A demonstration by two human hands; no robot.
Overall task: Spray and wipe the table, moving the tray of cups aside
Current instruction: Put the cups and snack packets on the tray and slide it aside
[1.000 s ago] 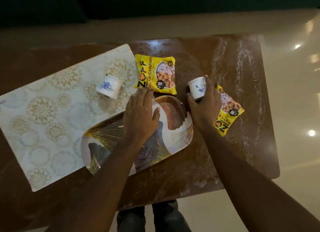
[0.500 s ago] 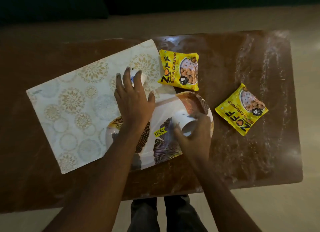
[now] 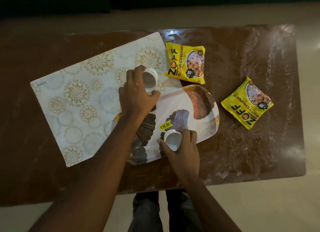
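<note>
An oval white tray (image 3: 190, 114) with gold and dark leaf prints lies mid-table, partly over a patterned placemat (image 3: 83, 100). My left hand (image 3: 136, 97) is shut on a small white cup (image 3: 150, 79), held tilted above the mat just beyond the tray's far edge. My right hand (image 3: 183, 148) is shut on a second white cup (image 3: 172, 139) at the tray's near edge; whether it rests on the tray I cannot tell. The brown table (image 3: 251, 154) shows white streaks on its right half.
Two yellow snack packets lie on the table: one packet (image 3: 187, 62) beyond the tray, the other packet (image 3: 247, 102) to its right. The table's near edge runs just above my legs (image 3: 164, 212). Pale floor surrounds the table.
My left hand has closed on the cup on the mat and lifted it. My right hand has carried its cup from beside the right packet to the tray's near edge.
</note>
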